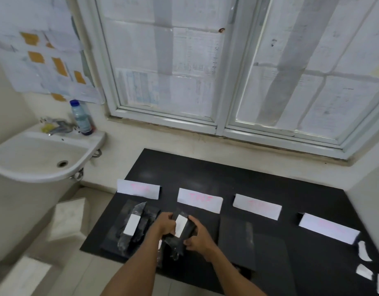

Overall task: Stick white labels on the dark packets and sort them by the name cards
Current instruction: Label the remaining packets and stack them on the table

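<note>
- Black is the surface of the worktop [205, 167], which stands under a window [222, 82] covered with paper sheets.
- Four white name cards stand in a row on it: the first card [138, 188], the second card [199, 199], the third card [257, 206] and the fourth card [328, 230]. The pink writing on them is too blurred to read.
- In front of the second card, both hands hold one dark packet [180, 236] that already carries a white label [180, 225].
- The left hand [166, 225] is closed around the packet's left side, and the right hand [198, 237] grips its right side, with fingers over the top edge and at the lower part.
- I cannot tell whether the packet touches the worktop or is just above it.
- In front of the first card lies another labelled packet [131, 229], on top of a dark flat sheet.
- Loose white labels [364, 251] lie at the right edge of the worktop, below the fourth card.
- To the left there is a white sink [39, 154], with a plastic bottle [80, 117] with a blue cap standing on its rim.
</note>
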`<state>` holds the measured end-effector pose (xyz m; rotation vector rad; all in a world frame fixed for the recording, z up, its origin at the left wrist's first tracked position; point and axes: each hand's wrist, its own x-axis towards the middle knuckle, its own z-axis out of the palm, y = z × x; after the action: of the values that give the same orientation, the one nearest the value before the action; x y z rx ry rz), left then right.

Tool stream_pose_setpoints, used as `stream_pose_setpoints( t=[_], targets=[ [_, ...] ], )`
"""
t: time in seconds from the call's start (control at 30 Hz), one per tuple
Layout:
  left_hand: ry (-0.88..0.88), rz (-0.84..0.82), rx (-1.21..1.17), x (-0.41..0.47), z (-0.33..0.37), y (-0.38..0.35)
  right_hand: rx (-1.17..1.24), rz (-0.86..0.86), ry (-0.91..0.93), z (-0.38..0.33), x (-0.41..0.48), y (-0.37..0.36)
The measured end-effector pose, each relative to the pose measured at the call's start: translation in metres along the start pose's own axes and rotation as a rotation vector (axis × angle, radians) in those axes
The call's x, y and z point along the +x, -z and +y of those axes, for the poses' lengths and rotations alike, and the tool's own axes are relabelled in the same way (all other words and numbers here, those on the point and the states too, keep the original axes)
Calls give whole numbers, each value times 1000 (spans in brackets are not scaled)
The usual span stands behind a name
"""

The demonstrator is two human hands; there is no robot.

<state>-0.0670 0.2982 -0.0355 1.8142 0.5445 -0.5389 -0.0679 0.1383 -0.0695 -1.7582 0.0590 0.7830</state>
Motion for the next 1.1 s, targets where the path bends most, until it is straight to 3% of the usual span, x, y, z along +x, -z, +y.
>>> stream_pose_setpoints(
  t=[0.17, 0.3, 0.4, 0.63, 0.77, 0.9, 1.0, 1.1],
  targets=[
    [89, 138, 59, 5, -44, 25, -71, 22, -20, 13, 23, -64],
    [114, 168, 62, 10, -63, 32, -293, 81, 13, 18, 28, -91],
    [141, 183, 58, 16, -65, 31, -302, 98, 28, 20, 30, -94],
    [-65, 335, 85, 21, -28, 5, -169, 260, 27, 14, 28, -44],
    [-60, 205, 142, 37, -3, -38, -201, 489, -21, 15, 13, 21],
    [-1, 39, 184, 48, 15, -103, -290, 697, -236, 32, -10, 85],
    [52, -74, 130, 51, 19, -147, -217, 713, -400, 52, -25, 114],
    [104, -97, 0, 54, 14, -177, -77, 658, -408, 70, -33, 129]
  ],
)
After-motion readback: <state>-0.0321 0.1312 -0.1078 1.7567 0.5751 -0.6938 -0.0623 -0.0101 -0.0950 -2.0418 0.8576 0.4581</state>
